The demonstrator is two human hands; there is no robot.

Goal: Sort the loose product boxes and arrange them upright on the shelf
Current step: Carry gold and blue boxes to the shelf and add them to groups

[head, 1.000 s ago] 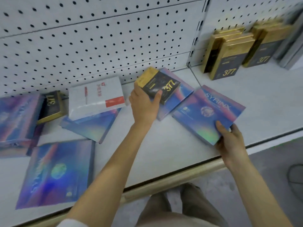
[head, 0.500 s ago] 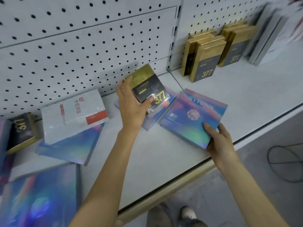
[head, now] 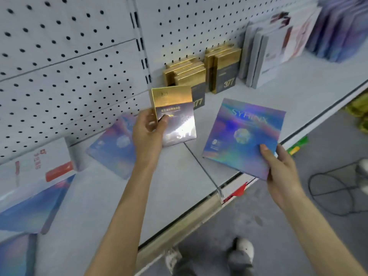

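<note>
My left hand [head: 148,134] grips a gold-and-dark "377" box [head: 175,114], held upright in the air above the shelf [head: 179,186]. My right hand [head: 278,168] holds the near corner of a holographic blue "SYRINX" box [head: 243,134], lifted and tilted over the shelf's front edge. Behind stand two upright rows of gold "377" boxes [head: 223,70] against the pegboard. Another holographic box [head: 114,144] lies flat to the left of my left hand. A white box with a red label [head: 37,168] lies further left over more holographic boxes [head: 33,208].
Upright grey-white boxes [head: 264,56] and purple ones [head: 338,30] stand at the back right. A pegboard wall [head: 69,66] backs the shelf. Below the shelf edge are the grey floor, a black cable [head: 326,192] and my shoes [head: 241,253].
My left hand has lifted the 377 box off the flat holographic box and turned it upright, moving right. My right hand has raised the SYRINX box off the shelf. The view has swung right.
</note>
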